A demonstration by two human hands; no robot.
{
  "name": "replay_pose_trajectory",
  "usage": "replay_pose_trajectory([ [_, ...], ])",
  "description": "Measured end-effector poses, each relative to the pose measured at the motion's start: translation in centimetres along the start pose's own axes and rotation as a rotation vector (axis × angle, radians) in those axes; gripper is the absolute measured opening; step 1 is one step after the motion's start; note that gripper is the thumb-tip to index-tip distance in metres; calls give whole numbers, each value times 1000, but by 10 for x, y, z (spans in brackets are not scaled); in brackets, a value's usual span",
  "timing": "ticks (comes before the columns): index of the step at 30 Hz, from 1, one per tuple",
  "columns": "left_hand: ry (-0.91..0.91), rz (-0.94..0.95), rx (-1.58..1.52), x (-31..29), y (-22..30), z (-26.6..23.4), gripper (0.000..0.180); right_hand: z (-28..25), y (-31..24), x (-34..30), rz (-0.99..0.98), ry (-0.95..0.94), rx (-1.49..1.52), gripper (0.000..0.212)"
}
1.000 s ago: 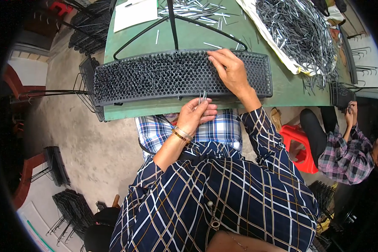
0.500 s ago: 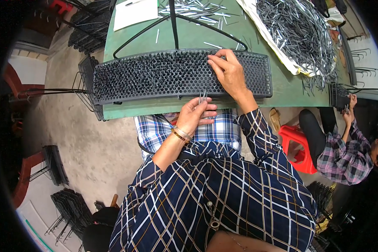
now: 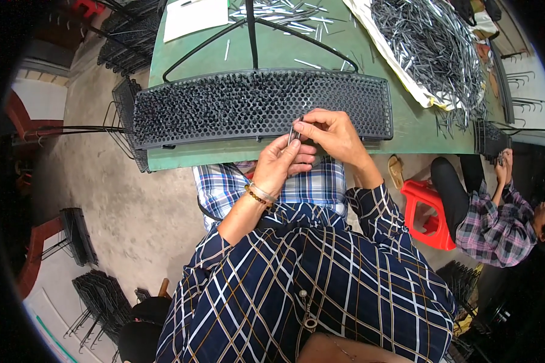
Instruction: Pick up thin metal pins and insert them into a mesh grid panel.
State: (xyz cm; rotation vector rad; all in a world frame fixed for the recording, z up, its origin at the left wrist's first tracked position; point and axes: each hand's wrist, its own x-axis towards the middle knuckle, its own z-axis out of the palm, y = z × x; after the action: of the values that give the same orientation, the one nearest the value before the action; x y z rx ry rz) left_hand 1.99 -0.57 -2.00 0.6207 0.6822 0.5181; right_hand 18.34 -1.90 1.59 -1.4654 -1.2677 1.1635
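Observation:
A long black rack [image 3: 345,109] with rows of round holes stands at the table's near edge. Thin dark pieces fill its left and middle holes, while the holes toward its right end look bare. Just in front of the rack, my left hand [image 3: 278,160] pinches a few slim metal pieces [image 3: 293,134] between thumb and forefinger, their tips pointing up. My right hand [image 3: 333,136] meets it there, thumb and forefinger closed at the tops of those pieces. Whether the right fingertips have one piece of their own is too small to tell.
Loose metal strips [image 3: 284,15] lie on the green table [image 3: 418,133] behind the rack, near white paper [image 3: 194,21]. A white sack [image 3: 399,72] heaped with strips is at right. Beyond, a co-worker [image 3: 496,224] sits by a red stool [image 3: 427,212]. Black racks [image 3: 100,296] stand lower left.
My right hand has come down and toward me from the rack's holes to the pieces in my left hand. The left hand has hardly moved.

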Motion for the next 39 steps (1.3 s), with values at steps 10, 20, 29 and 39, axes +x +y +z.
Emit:
replay_pose_trajectory([
  [10,13,-30,-31,-1,0,-5,31,-6,-18,18,-142,272,55,17],
  [20,13,-67,-23,-1,-1,-7,30,-17,-4,44,-465,248,-350,14],
  [29,5,-101,-39,2,-1,-6,29,-13,12,45,-465,219,-343,17],
  [39,-4,-106,-25,-2,-4,-5,29,-3,9,35,-529,322,-521,18],
])
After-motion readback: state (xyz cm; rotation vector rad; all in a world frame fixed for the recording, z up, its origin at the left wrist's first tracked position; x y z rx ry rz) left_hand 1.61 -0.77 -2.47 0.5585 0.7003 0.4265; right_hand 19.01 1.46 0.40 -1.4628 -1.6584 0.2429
